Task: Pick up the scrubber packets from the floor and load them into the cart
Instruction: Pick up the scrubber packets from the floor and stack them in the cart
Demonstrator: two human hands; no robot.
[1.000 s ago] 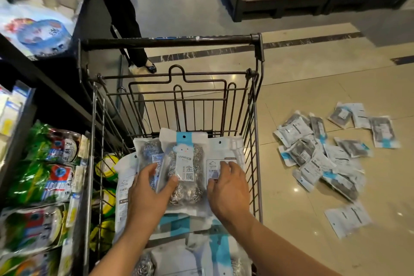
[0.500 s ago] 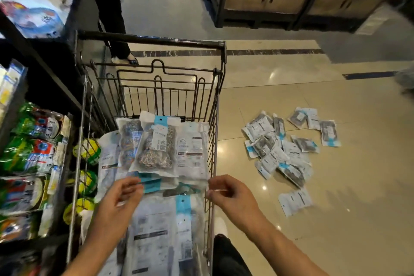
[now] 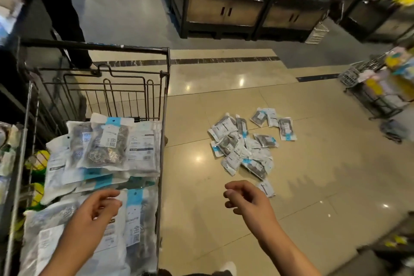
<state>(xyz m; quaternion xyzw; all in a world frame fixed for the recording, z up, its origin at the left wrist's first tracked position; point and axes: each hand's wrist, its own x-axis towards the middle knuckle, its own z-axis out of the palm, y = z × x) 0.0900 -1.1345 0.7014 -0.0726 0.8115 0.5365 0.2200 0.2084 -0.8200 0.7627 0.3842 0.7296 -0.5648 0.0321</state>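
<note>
Cart [image 3: 164, 101] partly loaded; a pile of packets [image 3: 244, 148] remains on the floor, right. Left hand [image 3: 94, 215] and right hand [image 3: 248, 199] empty, fingers loosely curled.

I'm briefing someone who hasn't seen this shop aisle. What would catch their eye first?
The heap of scrubber packets scattered on the shiny floor, right of the cart. Next, the cart itself at left, already stacked with loaded packets. Both hands are empty: the left hand over the cart, the right hand over the floor.
</note>
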